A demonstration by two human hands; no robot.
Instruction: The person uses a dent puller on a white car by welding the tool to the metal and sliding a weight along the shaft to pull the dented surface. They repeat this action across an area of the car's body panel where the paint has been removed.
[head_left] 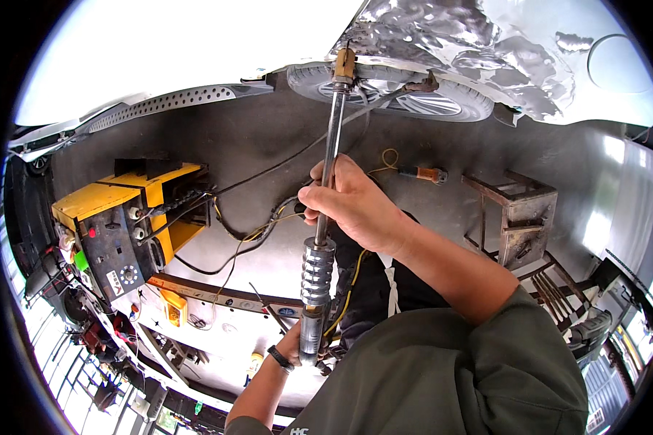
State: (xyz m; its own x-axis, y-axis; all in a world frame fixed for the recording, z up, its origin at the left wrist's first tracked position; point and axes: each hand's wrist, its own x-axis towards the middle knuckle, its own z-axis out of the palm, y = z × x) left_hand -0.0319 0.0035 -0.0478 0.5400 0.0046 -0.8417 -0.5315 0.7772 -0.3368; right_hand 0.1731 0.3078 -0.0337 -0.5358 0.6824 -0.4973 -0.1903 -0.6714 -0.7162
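Note:
A slide hammer (317, 272) with a long chrome rod, a ribbed sliding weight and a brass-coloured end fitting (344, 65) runs upright through the middle of the view. My right hand (359, 206) is closed around the rod, above the weight. Low on the tool, my left hand (292, 344) grips the rear handle (311, 337); part of its fingers is hidden behind it. The brass fitting reaches the lower edge of a white car's panel (442, 32), where patches are ground to bare metal. Whether it is fixed there I cannot tell.
A yellow and black machine (123, 225) with knobs stands at left, its dark cables (268, 167) crossing the floor. Behind the rod is the car's wheel (421, 98). An orange grinder (424, 174) and a worn metal stool (526, 217) are at right.

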